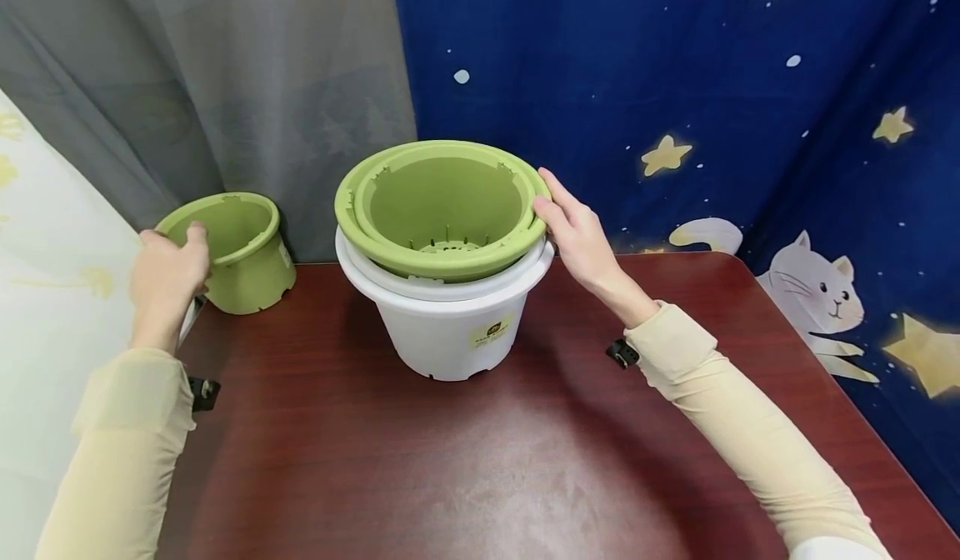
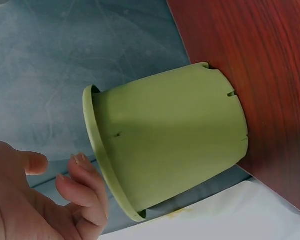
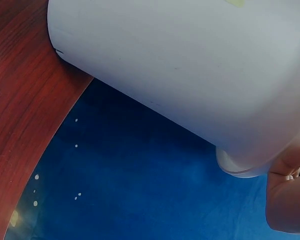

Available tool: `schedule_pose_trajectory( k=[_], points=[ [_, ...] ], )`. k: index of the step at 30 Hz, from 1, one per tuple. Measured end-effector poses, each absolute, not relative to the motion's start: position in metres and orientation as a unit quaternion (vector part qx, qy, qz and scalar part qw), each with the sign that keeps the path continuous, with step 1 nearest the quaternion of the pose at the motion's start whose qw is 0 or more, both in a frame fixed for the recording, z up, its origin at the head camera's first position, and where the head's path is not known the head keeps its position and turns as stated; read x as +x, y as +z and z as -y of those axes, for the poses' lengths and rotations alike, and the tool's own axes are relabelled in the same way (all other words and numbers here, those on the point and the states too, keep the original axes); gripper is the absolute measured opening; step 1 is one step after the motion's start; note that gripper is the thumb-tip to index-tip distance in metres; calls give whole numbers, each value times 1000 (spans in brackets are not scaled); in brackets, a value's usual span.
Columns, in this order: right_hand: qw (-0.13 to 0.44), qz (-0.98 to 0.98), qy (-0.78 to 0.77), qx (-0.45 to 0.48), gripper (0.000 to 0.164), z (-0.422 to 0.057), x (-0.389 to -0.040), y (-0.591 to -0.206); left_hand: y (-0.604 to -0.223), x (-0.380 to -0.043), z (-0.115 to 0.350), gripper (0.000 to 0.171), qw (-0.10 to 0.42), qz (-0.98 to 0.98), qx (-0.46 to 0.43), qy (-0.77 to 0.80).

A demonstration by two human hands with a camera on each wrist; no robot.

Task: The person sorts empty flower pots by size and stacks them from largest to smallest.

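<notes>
A white pot [image 1: 450, 335] with a yellow label stands mid-table. Green pots with broad rims sit nested in its top, a smaller green pot [image 1: 450, 193] inside a larger green pot [image 1: 442, 262]. My right hand [image 1: 581, 239] grips the larger green pot's rim on its right side, thumb on the rim. In the right wrist view, that hand is partly cut off at the frame edge beside the white pot [image 3: 180, 65]. Another green pot [image 1: 251, 272] stands upright at the table's far left. My left hand [image 1: 168, 272] is by its rim, fingers loosely bent and thumb apart, without gripping it.
The dark red wooden table [image 1: 420, 460] carries the pots. Behind it hang a grey curtain [image 1: 300, 85] and a blue curtain [image 1: 600, 68] with stars and a cat. A white cloth [image 1: 52, 310] borders the table's left side.
</notes>
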State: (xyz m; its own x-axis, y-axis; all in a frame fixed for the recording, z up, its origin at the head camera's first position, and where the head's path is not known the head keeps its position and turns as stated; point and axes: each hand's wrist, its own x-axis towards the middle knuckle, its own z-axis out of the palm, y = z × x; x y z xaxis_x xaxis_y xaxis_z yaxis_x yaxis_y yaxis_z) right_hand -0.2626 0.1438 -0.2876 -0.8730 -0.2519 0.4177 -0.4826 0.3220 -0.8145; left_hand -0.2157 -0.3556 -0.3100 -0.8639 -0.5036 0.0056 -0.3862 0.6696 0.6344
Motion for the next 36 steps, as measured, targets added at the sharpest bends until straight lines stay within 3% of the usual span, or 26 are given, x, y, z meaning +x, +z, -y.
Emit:
schedule_pose_trajectory(
  k=[30, 36],
  points=[
    [117, 813, 525, 225, 55, -144, -263, -288, -339, -215, 373, 92, 62, 910, 250, -325],
    [116, 811, 528, 225, 54, -144, -262, -288, -345, -218, 373, 89, 80, 876, 237, -412]
  ],
)
